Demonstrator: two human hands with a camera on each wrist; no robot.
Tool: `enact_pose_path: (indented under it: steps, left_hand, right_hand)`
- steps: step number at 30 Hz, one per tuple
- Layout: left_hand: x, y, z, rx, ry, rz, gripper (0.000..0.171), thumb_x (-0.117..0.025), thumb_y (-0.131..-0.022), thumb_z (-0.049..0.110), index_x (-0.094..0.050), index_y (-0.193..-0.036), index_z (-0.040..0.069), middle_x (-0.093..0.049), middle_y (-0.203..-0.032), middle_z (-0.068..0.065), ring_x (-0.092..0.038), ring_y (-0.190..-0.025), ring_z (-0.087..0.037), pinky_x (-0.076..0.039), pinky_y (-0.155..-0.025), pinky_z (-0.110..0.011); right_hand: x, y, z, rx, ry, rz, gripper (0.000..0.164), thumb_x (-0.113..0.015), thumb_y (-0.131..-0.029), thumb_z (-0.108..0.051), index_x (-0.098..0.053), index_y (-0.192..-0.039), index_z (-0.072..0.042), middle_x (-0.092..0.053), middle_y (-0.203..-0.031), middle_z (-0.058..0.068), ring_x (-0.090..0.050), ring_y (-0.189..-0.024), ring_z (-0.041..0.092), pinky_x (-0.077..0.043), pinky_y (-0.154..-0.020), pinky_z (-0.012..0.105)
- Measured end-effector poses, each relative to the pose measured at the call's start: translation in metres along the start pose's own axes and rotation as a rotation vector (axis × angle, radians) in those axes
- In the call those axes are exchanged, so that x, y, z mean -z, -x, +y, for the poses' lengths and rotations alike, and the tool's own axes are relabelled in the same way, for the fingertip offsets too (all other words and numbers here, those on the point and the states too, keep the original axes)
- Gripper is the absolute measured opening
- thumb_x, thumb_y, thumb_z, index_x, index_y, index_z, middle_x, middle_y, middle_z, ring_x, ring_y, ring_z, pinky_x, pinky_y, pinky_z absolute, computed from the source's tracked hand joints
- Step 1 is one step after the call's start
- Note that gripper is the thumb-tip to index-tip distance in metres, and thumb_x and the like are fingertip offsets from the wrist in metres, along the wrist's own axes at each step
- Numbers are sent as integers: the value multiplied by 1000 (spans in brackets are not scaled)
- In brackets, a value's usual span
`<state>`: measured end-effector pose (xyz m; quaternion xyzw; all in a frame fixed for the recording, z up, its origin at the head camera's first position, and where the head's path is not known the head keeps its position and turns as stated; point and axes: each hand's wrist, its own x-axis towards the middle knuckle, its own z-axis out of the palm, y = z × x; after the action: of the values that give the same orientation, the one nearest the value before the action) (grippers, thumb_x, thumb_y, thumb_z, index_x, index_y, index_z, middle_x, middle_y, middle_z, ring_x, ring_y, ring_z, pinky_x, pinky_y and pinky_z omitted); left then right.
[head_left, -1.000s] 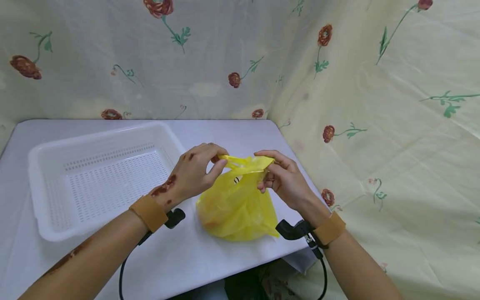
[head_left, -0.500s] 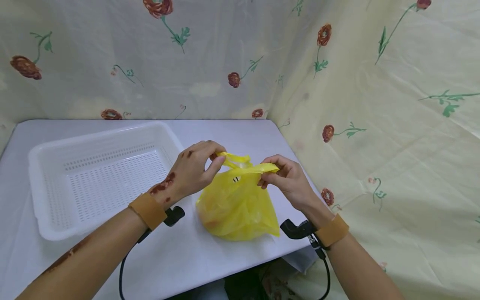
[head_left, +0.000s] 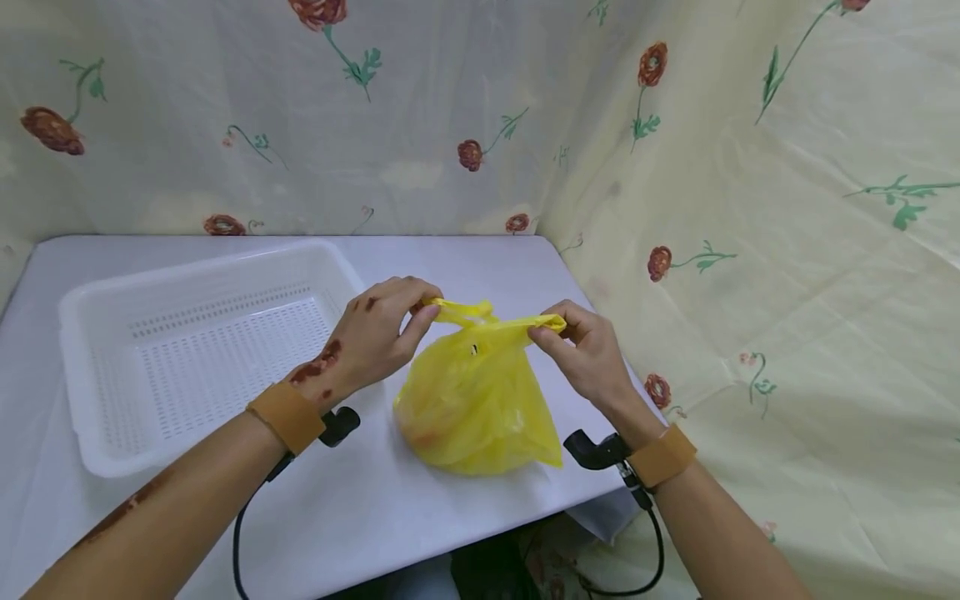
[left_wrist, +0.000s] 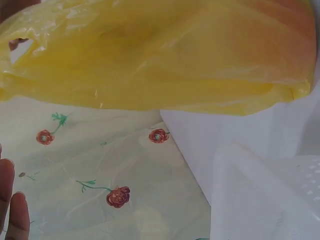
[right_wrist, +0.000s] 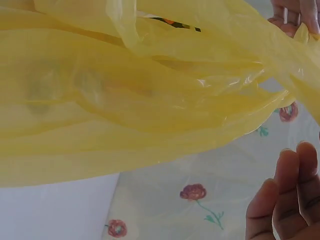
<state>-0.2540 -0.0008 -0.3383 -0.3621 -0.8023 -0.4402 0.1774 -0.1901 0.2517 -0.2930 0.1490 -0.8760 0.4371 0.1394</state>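
Observation:
A yellow plastic bag stands bulging on the white table, with things inside showing only as orange and dark blurs through the film. My left hand pinches one handle loop at the bag's top left. Between thumb and fingers, my right hand grips the other handle at the top right. The two handles are drawn apart over the bag's mouth. In the right wrist view the bag also fills the left wrist view's upper half, and through a gap in the film a dark, orange-patterned item peeks out.
A white perforated plastic basket sits to the left of the bag on the white table. Flower-printed cloth hangs behind and to the right. The table's front edge runs close below the bag.
Both hands have drawn apart, the left one leftward and the right one rightward, each with its handle. The bag's mouth is stretched wider; its body stays in place.

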Motion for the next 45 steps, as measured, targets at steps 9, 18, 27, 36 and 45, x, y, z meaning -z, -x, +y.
enact_pose_path:
  steps: [9,18,27,36,45]
  left_hand:
    - [-2,-4,2,-6,16,-17,15,-55,-97,18,-62,-103,7,-61,-91,-3,-52,-81,-16,-51,-72,-29]
    - [-8,-4,7,43,5,-89,16,-47,-97,22,-57,-99,9,-58,-90,-2,-51,-81,-16,-51,-75,-29]
    - [-7,-2,6,36,57,-89,15,-47,-97,23,-55,-97,10,-56,-89,-2,-51,-81,-16,-49,-72,-29]
    - [-20,-2,6,11,19,-79,27,-64,-90,29,-53,-104,8,-59,-93,-4,-54,-83,-17,-52,-75,-31]
    - [-23,-5,6,14,-28,-32,30,-69,-88,27,-53,-105,8,-61,-97,-6,-57,-85,-16,-54,-79,-31]
  right_hand:
    - [-7,-8,-9,-106,76,-41,10,-53,-93,-3,-59,-92,5,-62,-88,17,-54,-73,15,-48,-67,20]
    - [-15,-18,20,-154,25,-114,24,-52,-97,-20,-65,-112,-6,-62,-99,9,-54,-79,21,-50,-72,27]
    - [-18,-26,27,-145,-123,-171,21,-47,-100,-16,-57,-93,1,-63,-93,16,-51,-69,25,-43,-61,27]
    - [-24,-23,1,-120,-44,-93,16,-48,-98,-8,-50,-85,1,-51,-75,27,-51,-69,39,-47,-63,28]
    - [-23,-21,-11,-104,-14,-91,15,-48,-98,-7,-52,-87,3,-50,-74,29,-49,-67,43,-47,-60,30]
